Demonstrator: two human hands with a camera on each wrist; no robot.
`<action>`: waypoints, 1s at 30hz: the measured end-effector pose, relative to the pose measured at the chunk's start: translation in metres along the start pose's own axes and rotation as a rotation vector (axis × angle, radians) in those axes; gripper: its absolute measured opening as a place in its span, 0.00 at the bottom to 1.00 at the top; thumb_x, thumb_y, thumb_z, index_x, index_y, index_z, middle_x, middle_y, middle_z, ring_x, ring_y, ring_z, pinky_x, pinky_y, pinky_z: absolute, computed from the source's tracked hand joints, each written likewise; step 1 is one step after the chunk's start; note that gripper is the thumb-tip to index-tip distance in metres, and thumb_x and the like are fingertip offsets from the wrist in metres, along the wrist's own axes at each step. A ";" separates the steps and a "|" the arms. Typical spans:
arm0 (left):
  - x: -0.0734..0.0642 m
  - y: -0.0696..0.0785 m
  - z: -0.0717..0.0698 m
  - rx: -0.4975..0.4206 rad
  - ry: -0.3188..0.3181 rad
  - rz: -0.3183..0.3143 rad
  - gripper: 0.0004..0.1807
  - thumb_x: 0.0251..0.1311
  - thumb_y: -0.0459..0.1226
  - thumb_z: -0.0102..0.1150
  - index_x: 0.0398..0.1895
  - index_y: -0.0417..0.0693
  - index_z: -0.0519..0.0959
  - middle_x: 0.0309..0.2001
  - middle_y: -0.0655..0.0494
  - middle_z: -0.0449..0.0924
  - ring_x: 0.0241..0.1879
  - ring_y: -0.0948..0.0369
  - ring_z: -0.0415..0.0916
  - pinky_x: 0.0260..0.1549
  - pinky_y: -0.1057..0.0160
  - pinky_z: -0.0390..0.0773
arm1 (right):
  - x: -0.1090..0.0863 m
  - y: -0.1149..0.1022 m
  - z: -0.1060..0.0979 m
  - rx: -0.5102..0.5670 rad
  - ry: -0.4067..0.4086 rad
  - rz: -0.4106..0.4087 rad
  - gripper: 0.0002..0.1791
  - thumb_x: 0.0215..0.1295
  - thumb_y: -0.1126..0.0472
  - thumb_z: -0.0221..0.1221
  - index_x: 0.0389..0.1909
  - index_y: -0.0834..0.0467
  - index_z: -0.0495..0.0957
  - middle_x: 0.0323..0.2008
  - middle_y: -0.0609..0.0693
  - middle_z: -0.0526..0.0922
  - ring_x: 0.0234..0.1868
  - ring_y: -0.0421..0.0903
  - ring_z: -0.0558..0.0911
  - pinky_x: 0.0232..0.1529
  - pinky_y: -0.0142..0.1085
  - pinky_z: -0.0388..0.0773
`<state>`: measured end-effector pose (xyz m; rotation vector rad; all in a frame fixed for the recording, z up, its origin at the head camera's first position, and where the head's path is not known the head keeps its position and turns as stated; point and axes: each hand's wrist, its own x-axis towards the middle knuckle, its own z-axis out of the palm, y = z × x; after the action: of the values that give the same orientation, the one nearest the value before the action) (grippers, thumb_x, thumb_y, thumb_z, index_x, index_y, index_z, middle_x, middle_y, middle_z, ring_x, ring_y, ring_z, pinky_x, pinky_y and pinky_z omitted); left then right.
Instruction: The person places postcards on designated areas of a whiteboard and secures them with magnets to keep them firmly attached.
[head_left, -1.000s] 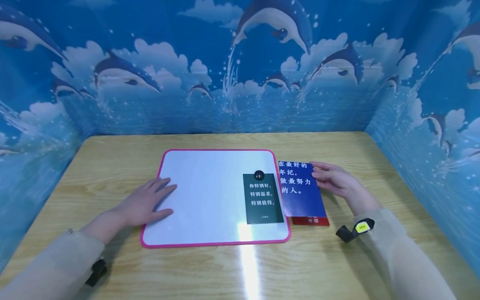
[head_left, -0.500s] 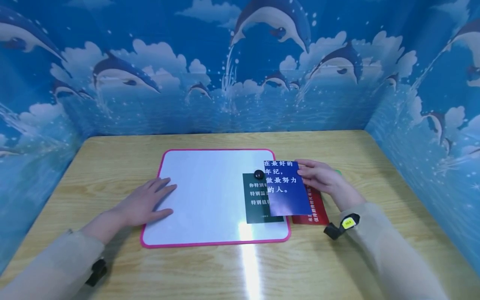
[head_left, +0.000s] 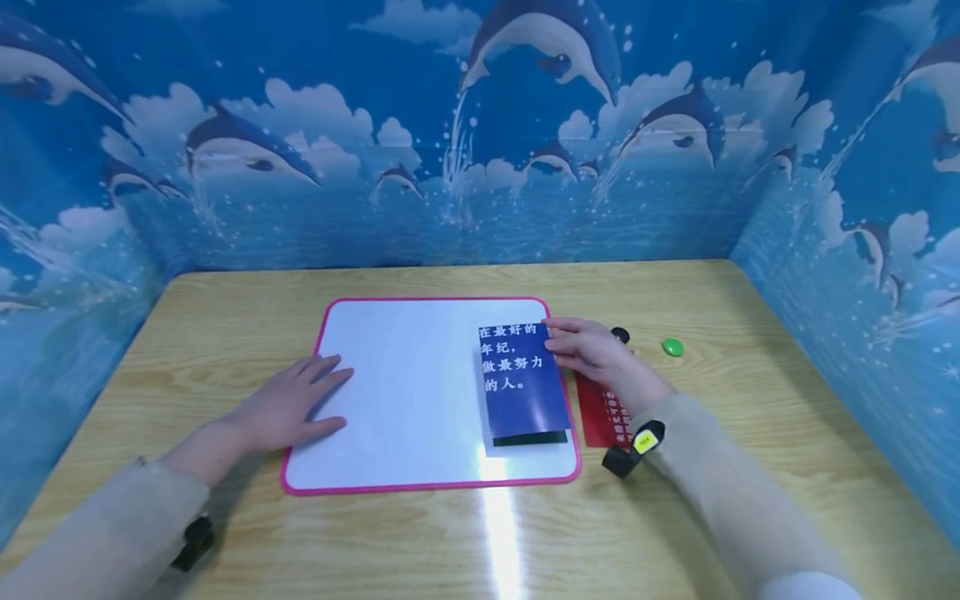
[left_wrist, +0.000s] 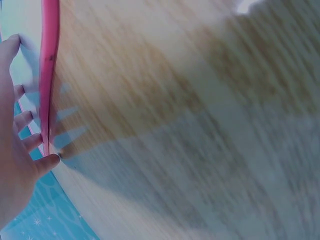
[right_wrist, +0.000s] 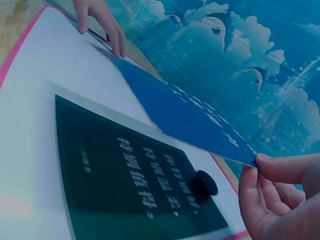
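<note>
My right hand (head_left: 596, 354) pinches a blue card (head_left: 522, 400) with white writing by its corner, thumb against fingers. In the right wrist view the blue card (right_wrist: 175, 112) is held above the whiteboard (right_wrist: 30, 110). Under it a dark green card (right_wrist: 115, 185) lies on the board, a black round magnet (right_wrist: 205, 182) at its edge. From the head the blue card hides most of the green one. My left hand (head_left: 288, 406) rests with spread fingers on the left edge of the pink-framed whiteboard (head_left: 405, 392).
A red card (head_left: 596, 417) lies on the table right of the board, partly under my right arm. Beyond it sit a black magnet (head_left: 620, 335) and a green magnet (head_left: 672, 347). A dolphin-print curtain (head_left: 450, 208) surrounds the wooden table (head_left: 375, 542).
My right hand has carried the blue card leftward from beside the board to over the green card. The red card and the two magnets have come into sight. My left hand stays put.
</note>
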<state>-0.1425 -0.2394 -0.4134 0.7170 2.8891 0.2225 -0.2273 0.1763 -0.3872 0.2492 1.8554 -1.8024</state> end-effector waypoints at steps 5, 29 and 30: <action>0.001 0.000 0.001 -0.001 -0.005 -0.012 0.39 0.59 0.58 0.53 0.69 0.48 0.62 0.68 0.40 0.59 0.67 0.40 0.55 0.61 0.37 0.60 | 0.007 0.001 0.020 -0.014 0.010 -0.004 0.30 0.65 0.71 0.51 0.68 0.60 0.60 0.31 0.41 0.79 0.27 0.33 0.80 0.30 0.24 0.78; 0.003 -0.001 0.002 0.002 -0.013 -0.027 0.38 0.58 0.56 0.54 0.69 0.48 0.61 0.69 0.40 0.58 0.67 0.40 0.54 0.62 0.37 0.59 | 0.022 0.008 0.074 -0.041 0.037 0.003 0.27 0.62 0.72 0.55 0.63 0.59 0.68 0.54 0.59 0.76 0.30 0.37 0.81 0.31 0.26 0.81; 0.003 -0.001 0.003 0.002 -0.012 -0.027 0.38 0.58 0.56 0.54 0.69 0.48 0.61 0.69 0.40 0.58 0.67 0.40 0.54 0.62 0.37 0.59 | 0.022 0.008 0.075 -0.037 0.037 0.003 0.27 0.61 0.72 0.55 0.63 0.59 0.68 0.55 0.60 0.76 0.30 0.37 0.81 0.31 0.26 0.81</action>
<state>-0.1447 -0.2382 -0.4164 0.6761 2.8857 0.2116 -0.2232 0.0992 -0.4023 0.2731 1.9104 -1.7710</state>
